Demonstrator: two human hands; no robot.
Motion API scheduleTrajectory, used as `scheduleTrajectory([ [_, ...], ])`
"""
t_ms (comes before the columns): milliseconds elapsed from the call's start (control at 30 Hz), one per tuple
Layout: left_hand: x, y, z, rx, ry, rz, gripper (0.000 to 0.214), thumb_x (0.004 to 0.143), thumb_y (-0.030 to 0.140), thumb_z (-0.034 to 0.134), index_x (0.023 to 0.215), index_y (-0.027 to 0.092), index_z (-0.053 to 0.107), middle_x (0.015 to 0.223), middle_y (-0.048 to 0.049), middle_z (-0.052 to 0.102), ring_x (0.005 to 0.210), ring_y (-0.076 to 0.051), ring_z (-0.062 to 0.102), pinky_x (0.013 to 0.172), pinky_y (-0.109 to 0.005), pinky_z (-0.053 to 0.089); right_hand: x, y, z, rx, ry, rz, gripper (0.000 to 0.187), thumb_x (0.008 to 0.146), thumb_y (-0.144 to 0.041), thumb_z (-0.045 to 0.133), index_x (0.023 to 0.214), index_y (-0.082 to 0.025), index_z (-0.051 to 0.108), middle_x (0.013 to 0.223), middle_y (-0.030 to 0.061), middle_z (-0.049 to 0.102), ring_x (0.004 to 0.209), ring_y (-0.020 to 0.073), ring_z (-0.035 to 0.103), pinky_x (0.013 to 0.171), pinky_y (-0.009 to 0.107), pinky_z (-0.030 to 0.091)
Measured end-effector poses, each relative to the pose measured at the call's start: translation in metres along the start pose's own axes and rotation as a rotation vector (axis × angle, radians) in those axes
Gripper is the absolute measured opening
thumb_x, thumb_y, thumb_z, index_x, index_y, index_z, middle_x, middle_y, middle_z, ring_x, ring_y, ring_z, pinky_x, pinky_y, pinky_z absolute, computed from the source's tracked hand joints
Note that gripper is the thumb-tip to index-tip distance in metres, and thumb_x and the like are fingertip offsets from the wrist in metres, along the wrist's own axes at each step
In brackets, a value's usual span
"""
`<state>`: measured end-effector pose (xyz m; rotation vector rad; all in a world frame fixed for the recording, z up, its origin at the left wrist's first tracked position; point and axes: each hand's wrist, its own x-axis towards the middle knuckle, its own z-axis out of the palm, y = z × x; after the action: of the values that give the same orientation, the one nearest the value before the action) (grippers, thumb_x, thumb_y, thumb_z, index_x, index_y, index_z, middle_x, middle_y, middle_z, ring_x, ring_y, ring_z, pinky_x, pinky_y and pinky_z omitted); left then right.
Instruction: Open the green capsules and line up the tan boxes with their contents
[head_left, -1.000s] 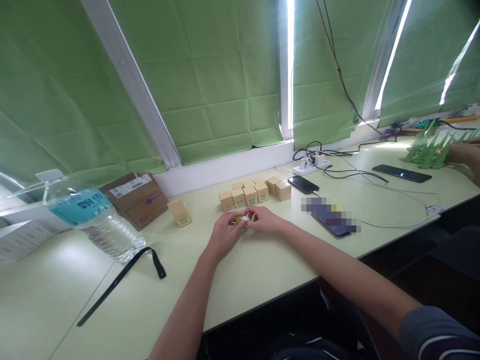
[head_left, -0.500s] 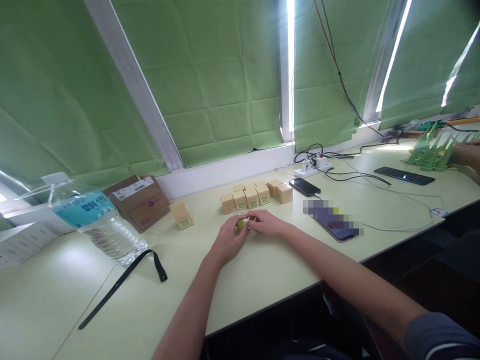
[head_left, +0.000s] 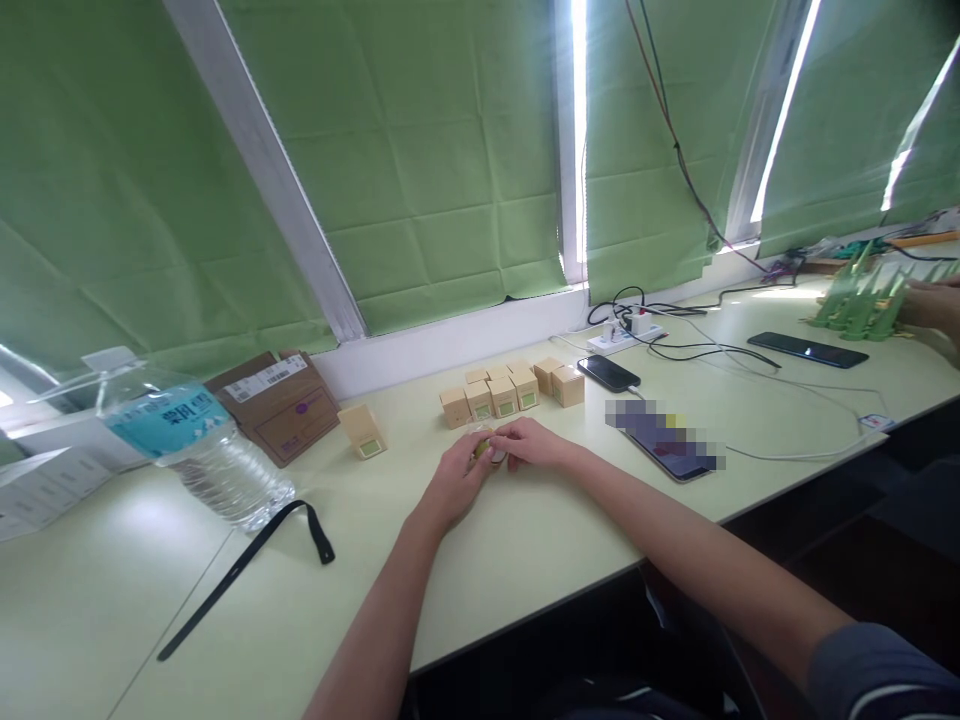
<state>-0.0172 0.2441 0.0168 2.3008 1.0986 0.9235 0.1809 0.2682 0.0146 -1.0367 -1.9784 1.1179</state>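
Holding a small, yellow-green and white thing [head_left: 481,449] between them, the left hand [head_left: 459,466] and the right hand [head_left: 526,443] pinch it with bent fingers that hide much of it. It is near the small, tan cardboard boxes [head_left: 505,397], on their near side. I cannot tell if it touches the smooth, pale green table [head_left: 517,560].

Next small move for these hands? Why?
I'd probably ease the right hand back slightly while the left hand steadies the small yellow-green and white item: both hands are closed around it and hide much of it, so its full shape can't be checked from this view.
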Motion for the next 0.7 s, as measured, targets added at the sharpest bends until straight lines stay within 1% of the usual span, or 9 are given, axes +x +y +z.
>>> scheduleTrajectory([
  [133,-0.001,0.005,-0.002,0.037,-0.016,0.028,0.04,0.1,0.045,0.041,0.129,0.025,0.06,0.128,-0.0065,0.065,0.117,-0.023,0.058,0.103,-0.039,0.044,0.0,-0.002,-0.001,0.054,-0.033,0.019,0.026,0.092,-0.036,0.052,0.096,-0.018,0.071,0.083,0.001,0.068,0.058,0.0128,0.063,0.055,0.023,0.041],
  [267,0.0,0.007,-0.002,0.098,-0.028,0.041,0.039,0.101,0.041,0.04,0.131,0.026,0.06,0.125,-0.0069,0.066,0.114,-0.024,0.06,0.1,-0.039,0.045,-0.001,-0.005,-0.002,0.073,-0.06,0.031,0.024,0.089,-0.03,0.051,0.098,-0.017,0.07,0.087,0.0014,0.068,0.059,0.0116,0.061,0.057,0.023,0.042],
  [400,0.001,0.005,0.002,0.242,-0.025,0.073,0.038,0.1,0.035,0.04,0.131,0.026,0.059,0.115,-0.0089,0.069,0.105,-0.025,0.063,0.095,-0.041,0.046,0.001,-0.002,-0.002,0.055,-0.044,0.034,0.019,0.083,-0.024,0.053,0.094,-0.017,0.067,0.08,-0.0002,0.066,0.059,0.0119,0.06,0.058,0.023,0.043],
  [533,0.002,0.004,0.007,0.388,-0.019,0.126,0.036,0.098,0.029,0.043,0.13,0.024,0.059,0.108,-0.0102,0.069,0.101,-0.026,0.063,0.091,-0.041,0.046,0.003,0.004,-0.002,0.031,-0.022,0.016,0.016,0.08,-0.021,0.052,0.089,-0.017,0.064,0.071,-0.0025,0.061,0.058,0.0118,0.057,0.059,0.024,0.042],
  [700,0.003,0.005,0.011,0.453,0.001,0.144,0.032,0.098,0.027,0.043,0.125,0.024,0.06,0.099,-0.0094,0.069,0.093,-0.025,0.063,0.086,-0.038,0.045,0.004,0.005,-0.002,0.028,-0.023,0.016,0.015,0.078,-0.02,0.051,0.088,-0.017,0.061,0.067,-0.0032,0.059,0.058,0.0119,0.054,0.059,0.023,0.041],
])
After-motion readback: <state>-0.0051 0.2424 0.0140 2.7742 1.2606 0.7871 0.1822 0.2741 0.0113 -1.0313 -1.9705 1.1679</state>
